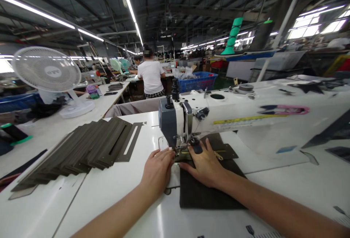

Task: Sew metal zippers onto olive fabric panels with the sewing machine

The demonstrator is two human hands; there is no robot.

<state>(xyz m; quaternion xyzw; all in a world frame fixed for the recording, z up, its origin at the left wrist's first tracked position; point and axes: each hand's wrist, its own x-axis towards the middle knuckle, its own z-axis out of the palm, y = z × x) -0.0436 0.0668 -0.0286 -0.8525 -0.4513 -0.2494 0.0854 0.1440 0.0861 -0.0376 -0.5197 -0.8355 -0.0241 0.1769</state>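
Your right hand (206, 167) lies flat on the dark olive fabric panel (210, 192) at centre bottom, fingers spread, not gripping. Your left hand (156, 170) rests beside the presser foot (179, 153) of the sewing machine (246, 115), fingers together, clamped on nothing. Fingertips this close risk a needle puncture if the machine runs; an unpinched panel could slip.

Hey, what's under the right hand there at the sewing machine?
The right hand lies flat on a dark fabric piece, close to the sewing machine. The fabric rests on the white sewing table. The patch of fabric beneath the palm is covered, so it cannot be seen.
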